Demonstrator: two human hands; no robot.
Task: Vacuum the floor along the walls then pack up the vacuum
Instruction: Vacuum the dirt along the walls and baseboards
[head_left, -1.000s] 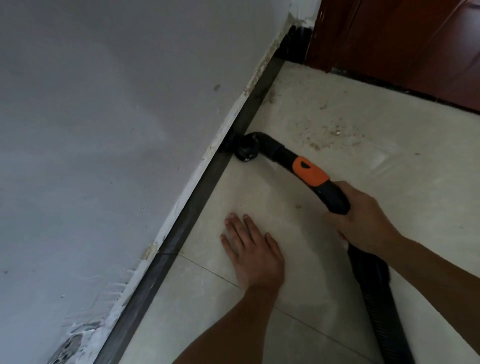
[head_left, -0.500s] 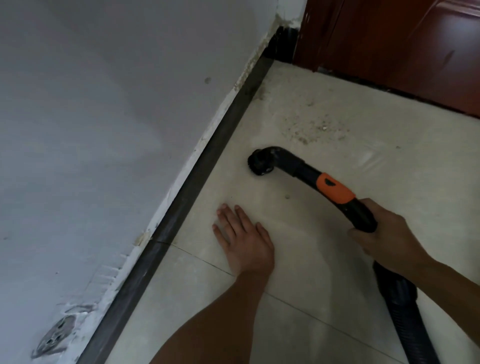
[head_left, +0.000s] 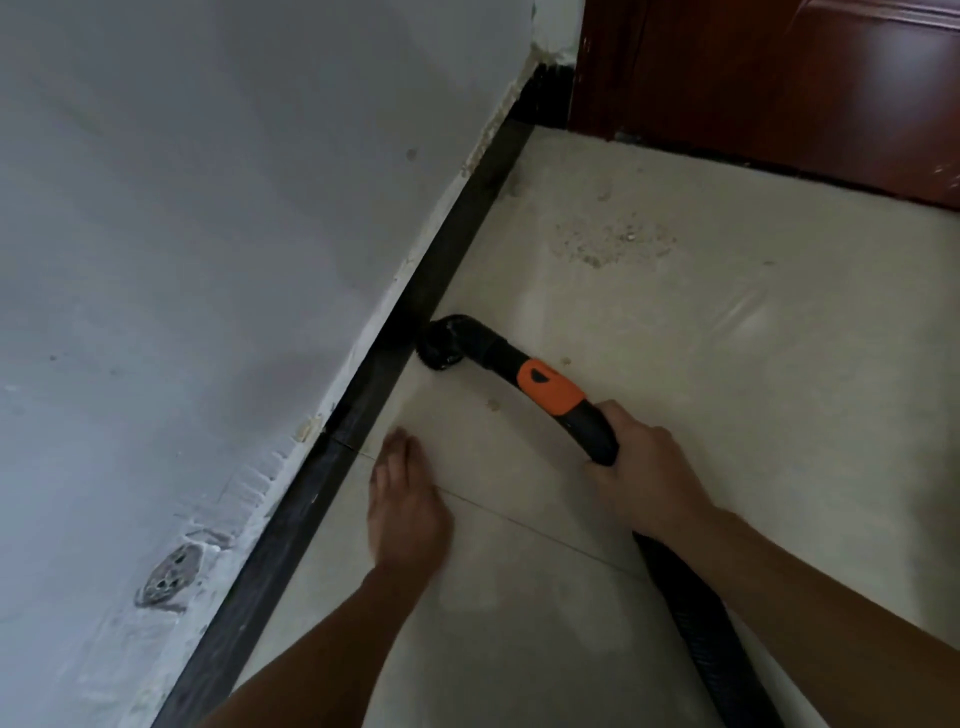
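Black orange-collared vacuum hose (head_left: 550, 387), right grip (head_left: 644, 483) wrapped round it, could scuff the dark skirting (head_left: 293, 525) if shoved.

A dark red wooden door (head_left: 779, 78) stands at the far right. A black skirting strip (head_left: 291, 525) runs from near left to the far corner, chipped plaster (head_left: 309, 428) along its upper edge. A round, holed fitting (head_left: 169, 574) sits low, near left.

No text, brand, number or sign is legible. The orange collar (head_left: 551, 387) on the vacuum hose (head_left: 693, 623), toward 3 o'clock of centre, bears a dark mark too small to make out.
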